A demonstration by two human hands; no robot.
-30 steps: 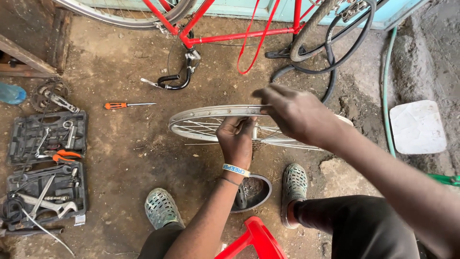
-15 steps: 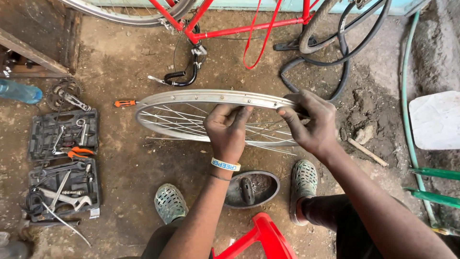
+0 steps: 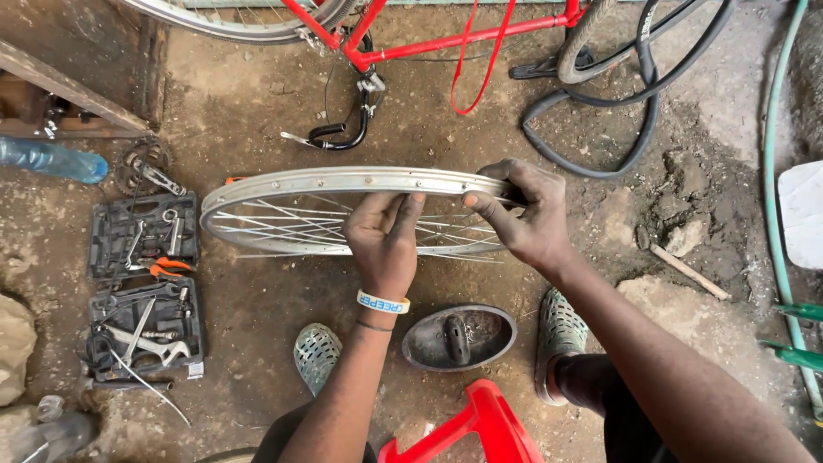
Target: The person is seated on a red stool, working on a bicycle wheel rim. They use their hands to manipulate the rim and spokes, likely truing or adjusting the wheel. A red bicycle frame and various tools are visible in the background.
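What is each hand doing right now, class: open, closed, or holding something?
Left hand: closed on the near side of the silver wheel rim.
Right hand: closed on the rim's right end, fingers pinching it.

the wheel rim (image 3: pixel 343 184) sits between my hands, tool cases (image 3: pixel 144 283) to its left on the floor, bicycle frame (image 3: pixel 446 39) behind it, saddle (image 3: pixel 459 337) between my feet before it.
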